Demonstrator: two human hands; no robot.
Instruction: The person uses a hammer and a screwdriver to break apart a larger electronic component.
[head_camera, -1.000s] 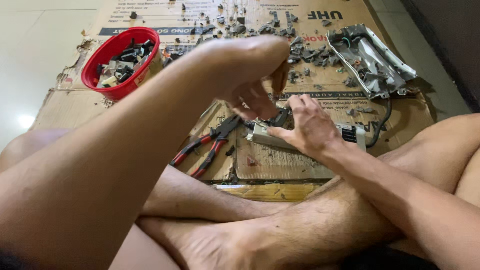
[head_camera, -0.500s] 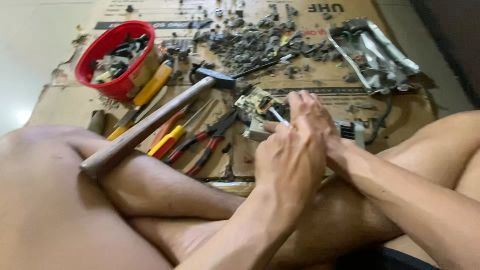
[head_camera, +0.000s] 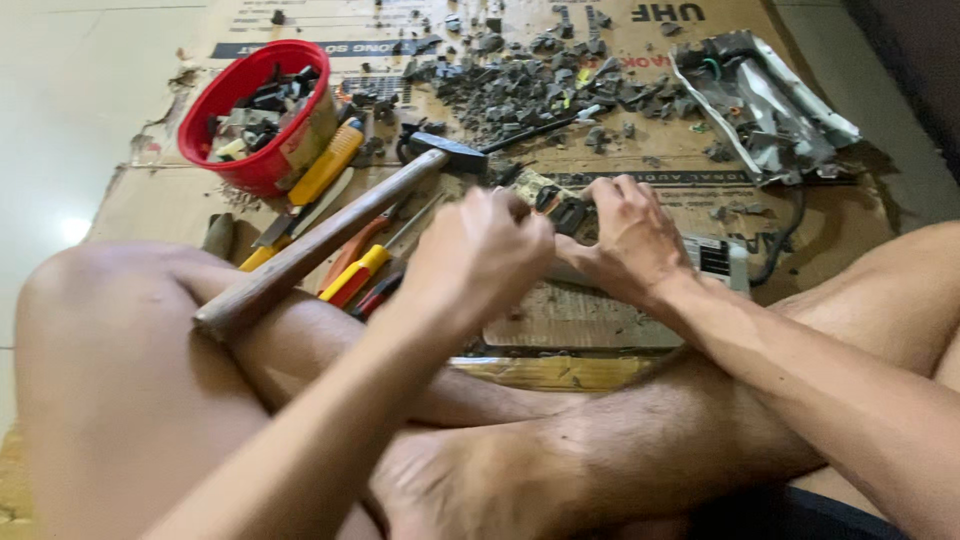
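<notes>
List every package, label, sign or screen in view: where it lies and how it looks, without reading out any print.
Flattened cardboard carton: spread on the floor under the tools and debris, brown, with dark printed lettering and a dark band along its far edge.
Label on the red bowl: on the bowl's outer wall, far left, a pale worn patch; details too small to tell.
No signs or screens show.

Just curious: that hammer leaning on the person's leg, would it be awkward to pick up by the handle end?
Probably head-heavy: the hammer has a dark metal head on a long wooden handle, so it would likely tip head-down. The handle looks stiff and worn, likely not slippery. Resting on the leg, it might slide off if nudged.
</notes>
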